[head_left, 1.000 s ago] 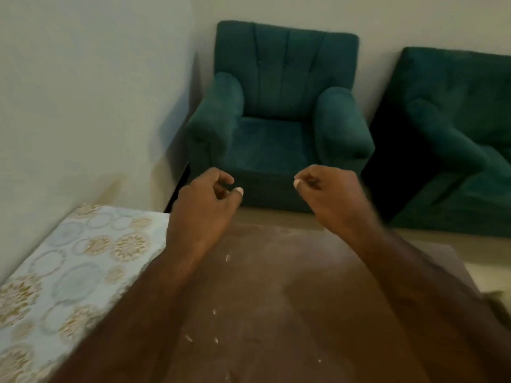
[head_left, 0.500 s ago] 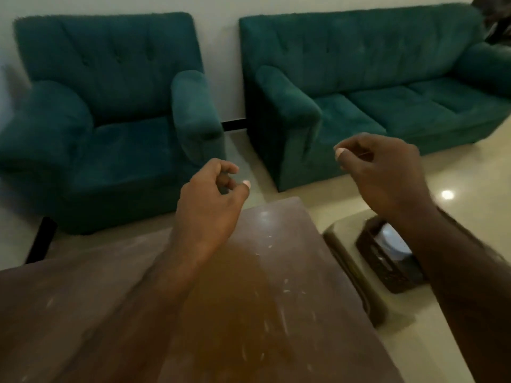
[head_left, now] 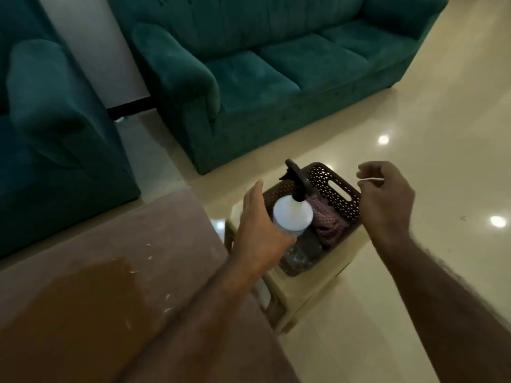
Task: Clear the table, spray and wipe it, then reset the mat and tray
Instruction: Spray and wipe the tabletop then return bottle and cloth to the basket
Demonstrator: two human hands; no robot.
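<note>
A white spray bottle (head_left: 292, 217) with a black trigger head stands in a brown perforated basket (head_left: 340, 195); a checked reddish cloth (head_left: 329, 225) lies beside it. My left hand (head_left: 257, 233) rests against the bottle's left side, fingers straight and thumb curling under it. Above the basket's right edge, my right hand (head_left: 385, 200) is loosely curled and pinches a thin white scrap (head_left: 372, 179). The brown table (head_left: 116, 272), at lower left, carries small white crumbs (head_left: 167, 310).
The basket sits on a low beige stool (head_left: 318, 288) right of the table. A green sofa (head_left: 276, 67) and a green armchair (head_left: 55, 134) stand behind. Glossy cream floor (head_left: 428, 120) spreads to the right.
My view has swung right and down from the armchair to the stool. My left hand opened and dropped to the spray bottle; my right hand moved over the basket.
</note>
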